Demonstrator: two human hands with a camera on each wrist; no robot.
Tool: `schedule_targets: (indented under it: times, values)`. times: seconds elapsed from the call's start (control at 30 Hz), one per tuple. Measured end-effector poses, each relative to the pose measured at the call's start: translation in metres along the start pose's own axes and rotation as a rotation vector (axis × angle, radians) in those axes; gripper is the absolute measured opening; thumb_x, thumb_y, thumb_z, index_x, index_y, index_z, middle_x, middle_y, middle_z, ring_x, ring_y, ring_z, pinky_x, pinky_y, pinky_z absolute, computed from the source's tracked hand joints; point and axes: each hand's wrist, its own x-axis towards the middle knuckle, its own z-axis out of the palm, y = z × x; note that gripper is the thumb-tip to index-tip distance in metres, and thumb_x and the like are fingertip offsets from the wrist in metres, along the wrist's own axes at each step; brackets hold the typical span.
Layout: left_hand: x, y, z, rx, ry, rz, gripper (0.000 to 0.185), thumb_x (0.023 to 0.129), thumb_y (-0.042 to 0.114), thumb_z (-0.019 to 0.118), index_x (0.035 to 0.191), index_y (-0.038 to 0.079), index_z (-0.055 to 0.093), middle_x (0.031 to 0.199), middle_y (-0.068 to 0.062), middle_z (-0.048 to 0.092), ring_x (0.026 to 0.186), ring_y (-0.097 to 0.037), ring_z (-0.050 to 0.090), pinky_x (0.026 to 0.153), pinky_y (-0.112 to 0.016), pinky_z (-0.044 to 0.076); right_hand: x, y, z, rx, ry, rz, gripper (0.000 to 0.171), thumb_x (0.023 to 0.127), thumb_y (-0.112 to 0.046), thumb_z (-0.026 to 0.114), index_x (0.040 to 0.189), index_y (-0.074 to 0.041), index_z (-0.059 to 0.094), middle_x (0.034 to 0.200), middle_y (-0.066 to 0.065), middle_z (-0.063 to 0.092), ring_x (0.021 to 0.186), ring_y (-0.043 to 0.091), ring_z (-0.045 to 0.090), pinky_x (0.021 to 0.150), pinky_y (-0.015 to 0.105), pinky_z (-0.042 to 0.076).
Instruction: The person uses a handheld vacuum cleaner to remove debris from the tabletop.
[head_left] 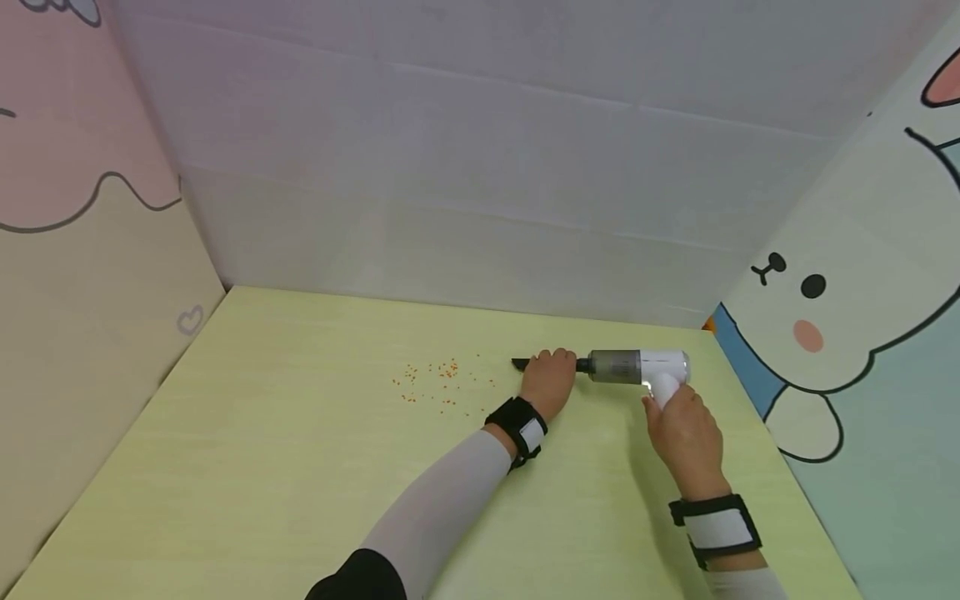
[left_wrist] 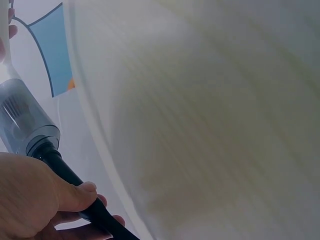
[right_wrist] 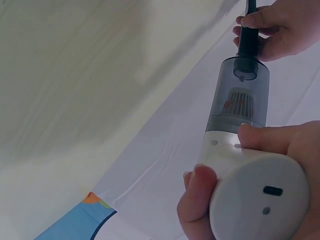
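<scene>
The vacuum (head_left: pixel 665 365) extends over the right half of the table (head_left: pixel 300 500), nozzle (head_left: pixel 519 364) directed left toward the bits (head_left: pixel 448 367) on the tabletop. The left hand (head_left: pixel 550 383) is on the nozzle; the right hand (head_left: pixel 686 437), further right, is on the handle (head_left: pixel 662 387). The back wall (head_left: pixel 465 167) stands behind the table.

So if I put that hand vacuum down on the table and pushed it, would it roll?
The hand vacuum might rock, since its body looks round, but its sticking-out handle would probably stop it rolling far. The see-through dust cup looks like hard plastic, so it's likely stiff.
</scene>
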Motion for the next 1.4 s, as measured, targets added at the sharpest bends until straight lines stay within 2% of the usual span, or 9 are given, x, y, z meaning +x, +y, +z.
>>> schedule_targets:
  times: [0.33, 0.57, 0.87, 1.03, 1.4]
  values:
    - [0.001, 0.008, 0.002, -0.022, 0.043, 0.032, 0.028, 0.104, 0.021, 0.060, 0.132, 0.016, 0.064, 0.123, 0.001, 0.067, 0.110, -0.020, 0.067, 0.095, -0.034, 0.056, -0.003, 0.007, -0.005, -0.006, 0.008, 0.021, 0.054, 0.098, -0.027, 0.066, 0.109, 0.022, 0.045, 0.089, 0.036, 0.056, 0.069, 0.044, 0.061, 0.051, 0.051, 0.051]
    - [-0.002, 0.010, -0.002, -0.018, 0.021, 0.040, 0.030, 0.104, 0.022, 0.060, 0.133, 0.016, 0.063, 0.125, 0.001, 0.066, 0.112, -0.019, 0.066, 0.097, -0.033, 0.055, -0.006, 0.009, -0.007, -0.006, 0.001, 0.035, 0.055, 0.099, -0.027, 0.066, 0.110, 0.023, 0.044, 0.089, 0.036, 0.055, 0.069, 0.044, 0.061, 0.050, 0.050, 0.051]
    - [-0.004, 0.014, 0.003, -0.028, 0.029, 0.040, 0.029, 0.104, 0.021, 0.060, 0.132, 0.016, 0.064, 0.124, 0.001, 0.066, 0.111, -0.019, 0.066, 0.096, -0.034, 0.055, -0.011, 0.011, -0.008, -0.016, 0.001, 0.035, 0.055, 0.098, -0.026, 0.066, 0.111, 0.023, 0.044, 0.090, 0.037, 0.055, 0.071, 0.045, 0.062, 0.053, 0.052, 0.052]
    - [-0.009, 0.014, 0.001, 0.010, 0.061, 0.040, 0.025, 0.104, 0.022, 0.061, 0.128, 0.016, 0.065, 0.119, 0.002, 0.068, 0.105, -0.018, 0.067, 0.091, -0.031, 0.057, -0.013, 0.012, -0.007, -0.008, 0.008, 0.015, 0.053, 0.098, -0.025, 0.066, 0.107, 0.023, 0.045, 0.086, 0.035, 0.055, 0.067, 0.043, 0.061, 0.050, 0.050, 0.050]
    - [-0.016, 0.011, -0.002, 0.029, 0.070, 0.042, 0.023, 0.104, 0.024, 0.059, 0.125, 0.016, 0.066, 0.116, 0.002, 0.068, 0.102, -0.017, 0.068, 0.089, -0.030, 0.058, -0.017, 0.011, -0.005, -0.005, 0.059, -0.043, 0.051, 0.096, -0.024, 0.068, 0.103, 0.021, 0.046, 0.081, 0.032, 0.055, 0.062, 0.039, 0.059, 0.047, 0.048, 0.048]
